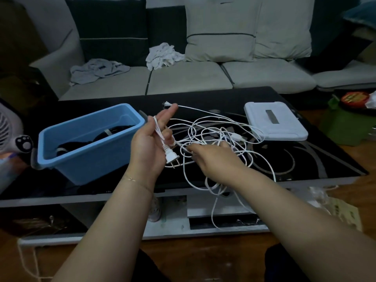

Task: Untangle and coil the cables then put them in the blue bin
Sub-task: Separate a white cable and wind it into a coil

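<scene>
A tangle of thin white cable (215,137) lies on the black glass table (305,159), with loops hanging over the front edge. My left hand (150,143) is raised, palm toward me, with a few turns of the cable wound round its fingers and a white two-pin plug (172,157) hanging at the palm. My right hand (215,159) pinches the cable strands just right of the left hand. A second plug (167,104) lies on the table behind my left fingertips. The blue bin (89,139) stands at the left and holds dark coiled cables (81,144).
A white bin lid (274,123) lies on the table's right side. A small fan (8,131) is at the far left, a green container (345,123) at the right. The sofa behind carries crumpled cloths (162,55). A lower shelf shows under the table.
</scene>
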